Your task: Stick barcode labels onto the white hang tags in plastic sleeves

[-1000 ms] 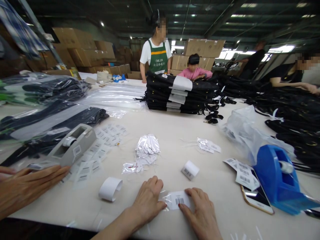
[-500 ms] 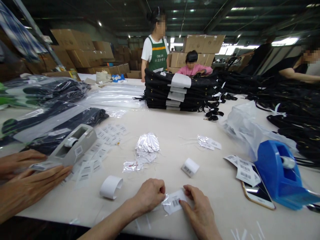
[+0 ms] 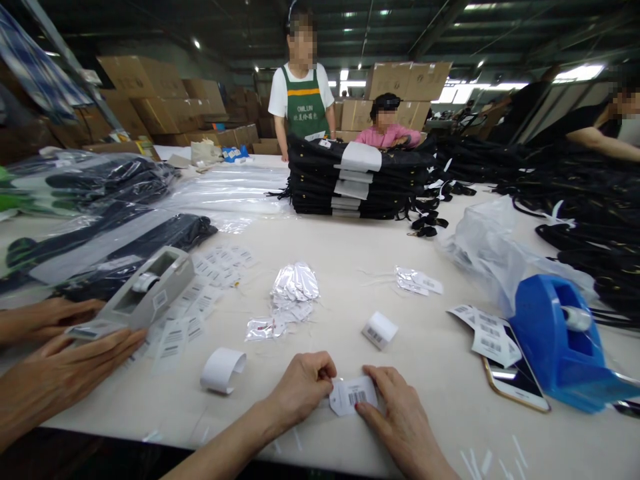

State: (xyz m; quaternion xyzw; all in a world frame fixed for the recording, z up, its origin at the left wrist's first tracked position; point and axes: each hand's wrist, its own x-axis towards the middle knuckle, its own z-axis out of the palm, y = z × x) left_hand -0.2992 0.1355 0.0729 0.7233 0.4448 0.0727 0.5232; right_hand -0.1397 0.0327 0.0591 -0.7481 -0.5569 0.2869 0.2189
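Tag [image 3: 353, 395] turned — long axis near-crosswise, holed end left.

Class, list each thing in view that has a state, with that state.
Tag: barcode up
Left hand: fingertips pinched at tag
Right hand: thumb on tag
Blank paper strip: curled
Barcode strip: curled
Phone: face up, partly covered
Plastic bag: crumpled
Black bundles: stacked

Even light covers the tabletop [image 3: 330, 243]; the roof [image 3: 390, 40] at twelve o'clock is dim — windows [image 3: 454, 92] blow out white between one and two. Glare streaks plastic sleeves [image 3: 225, 190] at ten; bundles [image 3: 75, 180] at nine blur — the tag [image 3: 343, 390] at six has soft print.
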